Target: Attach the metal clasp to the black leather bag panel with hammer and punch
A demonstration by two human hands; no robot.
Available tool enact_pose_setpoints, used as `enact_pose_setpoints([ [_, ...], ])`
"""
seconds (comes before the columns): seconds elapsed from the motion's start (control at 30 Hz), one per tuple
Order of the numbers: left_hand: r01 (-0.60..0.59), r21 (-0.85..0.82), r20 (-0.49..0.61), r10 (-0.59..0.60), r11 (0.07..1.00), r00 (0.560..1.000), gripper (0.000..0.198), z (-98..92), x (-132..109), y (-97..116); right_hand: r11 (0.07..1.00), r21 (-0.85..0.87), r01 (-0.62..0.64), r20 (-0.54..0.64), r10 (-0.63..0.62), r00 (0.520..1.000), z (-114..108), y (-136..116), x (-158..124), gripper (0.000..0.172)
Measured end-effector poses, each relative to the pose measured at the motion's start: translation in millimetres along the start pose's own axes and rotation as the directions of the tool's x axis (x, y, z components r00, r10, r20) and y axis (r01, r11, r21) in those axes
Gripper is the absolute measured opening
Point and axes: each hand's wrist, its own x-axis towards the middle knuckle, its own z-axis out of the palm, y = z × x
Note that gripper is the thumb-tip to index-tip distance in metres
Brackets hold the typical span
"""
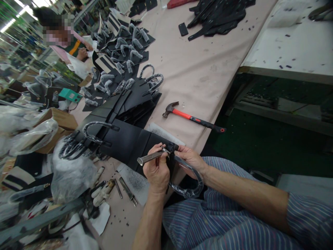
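My left hand (156,170) is closed around a shiny metal rod (149,158), its blunt end pointing left. The other end of the rod meets the edge of a black bag panel (127,139) beside a handle base; the contact point is hidden by my fingers. My right hand (191,159) pinches that same edge, close to the base of a plastic-wrapped handle (191,191) that loops down over my lap. A second wrapped handle (88,130) rises from the panel's far end. Beyond my hands, a claw hammer (192,118) with a red and black grip lies on the table.
Stacked black bag parts (137,93) and many wrapped handles cover the table's left side. Loose metal tools (127,191) lie left of my left hand. A cardboard box (57,125) stands at left. One co-worker (65,41) sits at far left. Black straps (221,17) are heaped at the back.
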Motion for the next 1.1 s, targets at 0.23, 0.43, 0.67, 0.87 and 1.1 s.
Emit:
enact_pose_setpoints([
  [0.23, -0.138, 0.100, 0.038, 0.135, 0.985, 0.990, 0.010, 1.9, 7, 2, 0.991, -0.130, 0.034, -0.085, -0.045, 0.995, -5, -2, 2, 0.033],
  [0.43, -0.059, 0.123, 0.053, 0.053, 0.991, 0.997, 0.007, -2.2, 2, -7, 0.905, -0.420, -0.064, -0.144, 0.004, 0.990, -3, -10, -4, 0.025],
  [0.67, -0.031, 0.134, -0.009, 0.033, 0.990, 0.999, 0.005, -8.5, -29, -20, 0.590, -0.791, -0.164, -0.146, 0.078, 0.986, -13, -9, -9, 0.013],
  [0.87, -0.022, 0.190, -0.029, 0.028, 0.982, 0.999, 0.006, -11.1, -44, -19, 0.290, -0.946, -0.145, -0.124, 0.090, 0.988, -16, -12, -5, 0.027],
  [1.1, -0.004, 0.245, -0.027, 0.011, 0.970, 1.000, 0.014, -11.9, -55, -14, 0.035, -0.993, -0.109, -0.106, 0.078, 0.991, -10, -19, -5, 0.032],
])
